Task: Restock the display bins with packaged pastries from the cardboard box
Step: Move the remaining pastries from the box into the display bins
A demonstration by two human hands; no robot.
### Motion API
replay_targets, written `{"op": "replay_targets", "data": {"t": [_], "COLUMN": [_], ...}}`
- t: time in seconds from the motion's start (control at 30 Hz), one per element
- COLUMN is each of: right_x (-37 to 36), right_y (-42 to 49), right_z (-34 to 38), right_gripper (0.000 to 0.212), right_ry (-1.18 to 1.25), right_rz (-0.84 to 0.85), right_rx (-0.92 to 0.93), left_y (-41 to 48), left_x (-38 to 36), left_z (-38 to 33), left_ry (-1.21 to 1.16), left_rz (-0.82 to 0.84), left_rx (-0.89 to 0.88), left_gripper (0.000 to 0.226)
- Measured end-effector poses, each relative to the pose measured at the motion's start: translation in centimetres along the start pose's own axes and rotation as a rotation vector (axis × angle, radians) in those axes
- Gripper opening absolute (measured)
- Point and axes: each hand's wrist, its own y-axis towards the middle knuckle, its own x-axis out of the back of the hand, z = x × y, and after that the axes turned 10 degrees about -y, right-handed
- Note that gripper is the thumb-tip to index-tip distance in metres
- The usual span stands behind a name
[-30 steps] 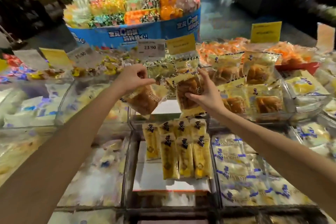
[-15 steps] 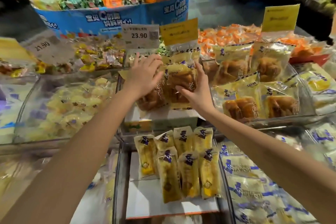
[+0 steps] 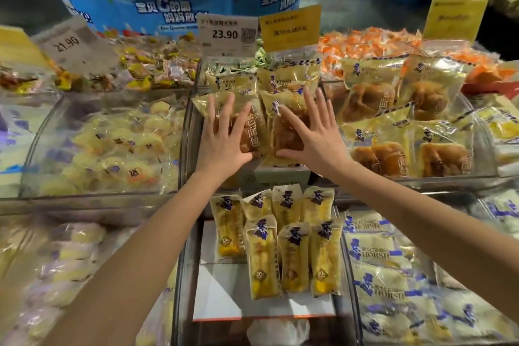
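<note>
Change: two pastry packs, held up in pinching fingers a second ago, now laid down in the middle bin, with both hands flattened on top.
Left pastry pack [image 3: 254, 128]: at the front of the middle bin, brown bun visible through a yellow-edged clear wrapper, edge to edge with its neighbour.
Right pastry pack [image 3: 286, 132]: just beside it, same kind, also lying flat.
Left hand [image 3: 224, 137]: palm down on the left pastry pack, fingers straight and spread; grip open, pressing, clasping nothing.
Right hand [image 3: 314, 135]: palm down on the right pastry pack, fingers fanned; grip open likewise.
Middle bin [image 3: 186, 143]: clear-walled; two back packs [image 3: 289, 78] of the same kind leaning just beyond the fingertips; white box [image 3: 280, 174] under the front pair.
Right bin [image 3: 477, 174]: more of the same pastry in rows.
Near bin [image 3: 179, 275]: long yellow packs [image 3: 280, 244] in two rows.
Left bin [image 3: 33, 149]: pale yellow wrapped pieces, blurred.
Signs: price tag [image 3: 227, 34] reading 23.90 and yellow sign [image 3: 289, 27] behind the middle bin.
Beyond: blue stand [image 3: 179, 5] heaped with bright sweets.
</note>
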Motion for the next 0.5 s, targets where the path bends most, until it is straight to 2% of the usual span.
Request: {"op": "replay_targets", "data": {"t": [0.1, 0.23, 0.37, 0.5], "right_x": [0.6, 0.6, 1.1, 0.6], "right_y": [-0.3, -0.5, 0.8, 0.9], "right_z": [-0.6, -0.8, -1.7, -1.4], "right_gripper": [0.106, 0.101, 0.099, 0.1], "right_ry": [-0.11, -0.154, -0.156, -0.159], "right_rz": [0.044, 0.107, 0.21, 0.225], "right_rx": [0.097, 0.188, 0.123, 0.089], "left_y": [0.8, 0.7, 1.2, 0.9], "left_x": [0.6, 2.0, 3.1, 2.8], "left_z": [0.8, 1.9, 2.9, 1.7], "left_ry": [-0.04, -0.049, -0.053, -0.051], "left_rz": [0.077, 0.134, 0.169, 0.217], "left_rx": [-0.043, -0.088, -0.162, -0.135], "left_gripper": [0.116, 0.112, 0.109, 0.108]}}
